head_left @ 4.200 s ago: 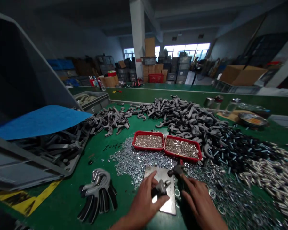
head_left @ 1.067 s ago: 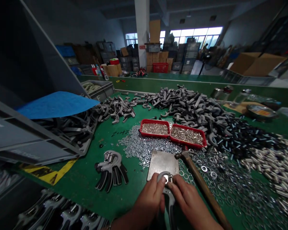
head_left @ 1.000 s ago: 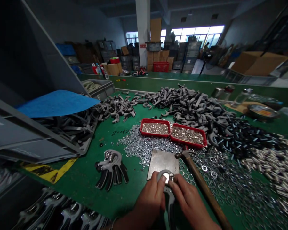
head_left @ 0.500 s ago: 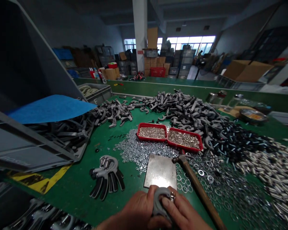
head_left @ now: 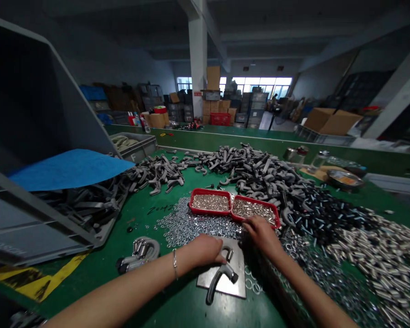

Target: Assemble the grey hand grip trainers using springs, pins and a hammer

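On a square metal plate (head_left: 237, 287) lies a grey hook-shaped metal tool (head_left: 222, 276) with a curved, dark-edged handle and a black end knob. My left hand (head_left: 208, 249) grips its hooked end from the left, the fingers partly hidden behind the hand. My right hand (head_left: 261, 234) is at the front edge of the right red tray (head_left: 237, 217), which holds small metal pins. Its fingers are pressed together; whatever they hold is too small or hidden. Beneath my right forearm runs the dark, shadowed hammer handle (head_left: 273, 284), the head hidden by the hand.
Another red tray (head_left: 191, 208) of small pins adjoins on the left. Loose nuts (head_left: 181, 228) lie before them. Similar assembled tools (head_left: 145, 255) rest left. Grey castings (head_left: 256, 168) pile behind, with black screws (head_left: 310, 214) and metal sleeves (head_left: 362, 250) right. A grey crate (head_left: 37, 232) stands left.
The tool, held in both hands near me before, now lies on the plate under my left hand. My right hand has let go and moved forward to the right tray. The view has tilted up.
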The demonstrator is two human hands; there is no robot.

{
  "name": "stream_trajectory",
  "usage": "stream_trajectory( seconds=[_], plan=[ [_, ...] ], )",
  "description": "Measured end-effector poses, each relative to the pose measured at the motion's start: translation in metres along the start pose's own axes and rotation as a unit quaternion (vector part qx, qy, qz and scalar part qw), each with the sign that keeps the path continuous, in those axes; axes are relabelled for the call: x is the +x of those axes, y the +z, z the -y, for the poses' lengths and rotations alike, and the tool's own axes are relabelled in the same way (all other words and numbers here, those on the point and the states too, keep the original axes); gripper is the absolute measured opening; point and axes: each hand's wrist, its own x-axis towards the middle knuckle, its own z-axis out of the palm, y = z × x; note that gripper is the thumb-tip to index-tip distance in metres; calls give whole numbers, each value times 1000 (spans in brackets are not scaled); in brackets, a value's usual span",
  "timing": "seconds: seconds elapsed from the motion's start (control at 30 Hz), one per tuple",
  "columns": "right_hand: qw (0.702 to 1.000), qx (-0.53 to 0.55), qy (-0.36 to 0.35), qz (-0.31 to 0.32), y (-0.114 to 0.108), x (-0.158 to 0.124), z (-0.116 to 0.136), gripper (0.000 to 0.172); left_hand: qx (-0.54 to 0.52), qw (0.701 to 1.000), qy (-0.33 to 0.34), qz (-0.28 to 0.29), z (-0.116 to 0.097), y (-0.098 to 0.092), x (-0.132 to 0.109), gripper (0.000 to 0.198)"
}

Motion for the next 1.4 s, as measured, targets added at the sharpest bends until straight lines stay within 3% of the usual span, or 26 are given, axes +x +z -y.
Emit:
stream_trajectory(
  seconds=[0.13, 0.33, 0.43, 0.53, 0.7, 0.8, 0.93, 1.0, 1.07, 1.13, 1.2, 1.3, 1.4],
  plan=[
    [995, -98, 18, -30, -21, 38, -36, 20, 121, 992, 19, 3, -10, -18, 48, 29],
    [987, -161, 17, -5, 0, 69, -48, 8, 194, 980, 35, -36, -25, -26, 144, 22],
    [988, -156, 19, 4, 7, 74, -57, 9, 205, 978, 21, -36, -22, -14, 167, 17],
    [991, -128, 25, 3, 7, 73, -68, 8, 189, 981, 16, -47, -14, -2, 169, 17],
    [997, -61, 38, -16, 4, 71, -72, 12, 112, 988, -12, -105, -7, -1, 161, 23],
    [997, -18, 54, -46, 2, 74, -72, 10, 43, 990, -25, -134, -11, -5, 141, 20],
    [989, 56, 101, -89, -7, 72, -72, 5, -94, 987, -12, -126, -11, 1, 71, 20],
    [985, 113, 104, -79, -13, 62, -65, 11, -231, 964, -36, -125, -5, 9, 27, 18],
    [980, 173, 89, -44, -15, 45, -51, 19, -280, 946, -78, -141, 1, 19, -10, 13],
    [973, 219, 69, 4, -10, 22, -30, 23, -258, 949, -105, -150, 5, 28, -32, 11],
    [968, 241, 54, 50, 3, -4, -9, 23, -216, 958, -118, -147, 6, 35, -39, 12],
    [964, 247, 38, 89, 26, -35, 12, 20, -133, 972, -138, -134, 2, 40, -35, 13],
    [963, 246, 52, 97, 42, -49, 16, 21, -68, 981, -142, -111, -1, 42, -30, 12]
  ],
)
